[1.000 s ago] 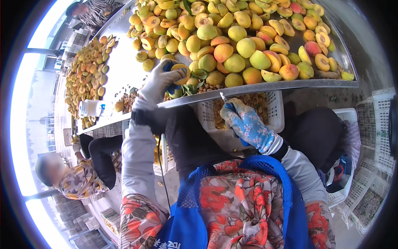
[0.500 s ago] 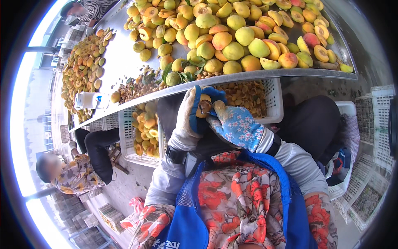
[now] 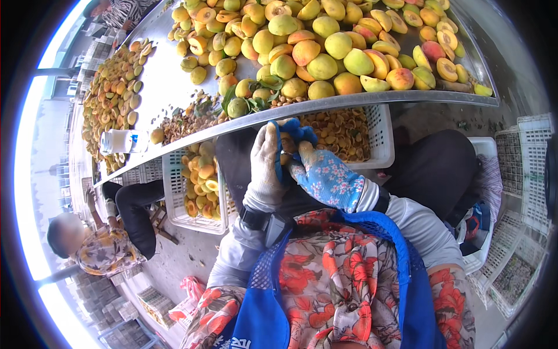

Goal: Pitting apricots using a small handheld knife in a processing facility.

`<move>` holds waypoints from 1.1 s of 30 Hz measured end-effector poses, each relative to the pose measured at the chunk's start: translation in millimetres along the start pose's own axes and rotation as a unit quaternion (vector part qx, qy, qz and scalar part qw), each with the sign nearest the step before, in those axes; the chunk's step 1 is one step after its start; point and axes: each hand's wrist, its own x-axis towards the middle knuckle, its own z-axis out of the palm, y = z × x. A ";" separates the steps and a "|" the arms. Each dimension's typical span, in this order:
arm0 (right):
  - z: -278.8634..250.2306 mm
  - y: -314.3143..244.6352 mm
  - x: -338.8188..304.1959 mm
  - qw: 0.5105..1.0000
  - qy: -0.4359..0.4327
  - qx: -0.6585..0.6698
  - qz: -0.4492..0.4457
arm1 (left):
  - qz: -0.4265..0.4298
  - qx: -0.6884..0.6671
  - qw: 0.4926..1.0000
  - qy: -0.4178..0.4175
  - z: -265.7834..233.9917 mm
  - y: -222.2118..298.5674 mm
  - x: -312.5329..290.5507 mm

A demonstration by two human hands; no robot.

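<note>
Just below the table's front edge, my left hand (image 3: 267,166), in a whitish knit glove with a blue palm, is closed around a yellow-orange peach half (image 3: 286,144). The gloves cover most of the fruit. My right hand (image 3: 331,179), in a blue flowered glove, is closed with its fingers pressed against the fruit's near side; whether they grip a small tool is hidden. Under the hands and the table edge, a white crate (image 3: 381,139) holds many cut, brownish-yellow fruit pieces. Another white crate (image 3: 174,205), on the left, contains yellow-orange halves.
Whole and halved peaches (image 3: 325,67) are heaped on the metal table (image 3: 168,81). Pits and leaves (image 3: 195,119) lie by its edge, near a white plastic jar (image 3: 122,141). One person (image 3: 87,244) sits at left; another (image 3: 122,14) is at far left. Crates (image 3: 532,157) stand at right.
My hands stay together at the fruit, which is now turned and more covered by the gloves. The view has shifted slightly. The seated person at left has raised a hand.
</note>
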 end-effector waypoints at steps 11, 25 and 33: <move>-13.1 -13.9 -2.1 0.855 -0.138 0.440 0.237 | 0.053 -0.010 0.998 0.025 7.6 -3.7 -1.2; -15.3 -11.2 -5.9 0.823 -0.141 0.492 0.249 | -0.016 -0.009 0.999 -0.040 -2.1 -5.2 4.6; -28.8 3.4 -10.0 0.611 -0.243 0.692 0.299 | -0.004 -0.082 0.988 -0.132 -0.6 -15.8 9.3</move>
